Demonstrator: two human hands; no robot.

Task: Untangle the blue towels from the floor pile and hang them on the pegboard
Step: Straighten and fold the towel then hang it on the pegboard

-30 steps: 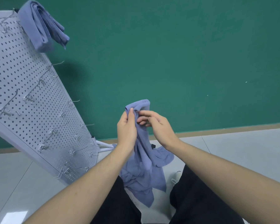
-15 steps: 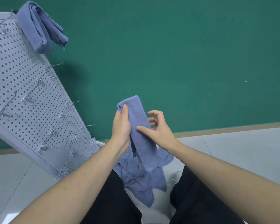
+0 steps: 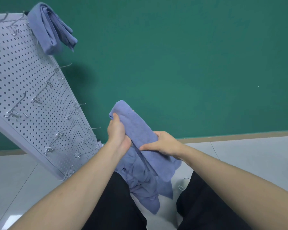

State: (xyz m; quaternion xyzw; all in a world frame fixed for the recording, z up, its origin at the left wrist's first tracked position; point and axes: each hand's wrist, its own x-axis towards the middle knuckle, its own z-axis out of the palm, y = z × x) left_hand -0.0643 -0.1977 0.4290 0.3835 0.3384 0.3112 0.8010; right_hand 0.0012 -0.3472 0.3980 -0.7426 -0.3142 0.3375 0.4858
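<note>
A blue towel (image 3: 136, 125) is held up in front of me as a long folded strip. My left hand (image 3: 117, 131) grips its upper left edge, thumb on top. My right hand (image 3: 163, 144) grips the strip lower down, fingers curled round it. The strip's lower end hangs into the pile of blue towels (image 3: 140, 183) on the floor between my knees. A white pegboard (image 3: 23, 90) leans at the left with several metal hooks. Another folded blue towel (image 3: 51, 29) hangs over its top right corner.
A green wall (image 3: 189, 63) stands behind with a brown baseboard (image 3: 239, 135). Pale floor tiles (image 3: 248, 156) spread to the right and left. My black trouser legs (image 3: 206, 205) flank the pile. A white shoe with laces (image 3: 183, 183) shows beside the right knee.
The bunched towel has been smoothed into a long flat strip. My right hand slid down it and now grips it lower; my left hand keeps the upper edge.
</note>
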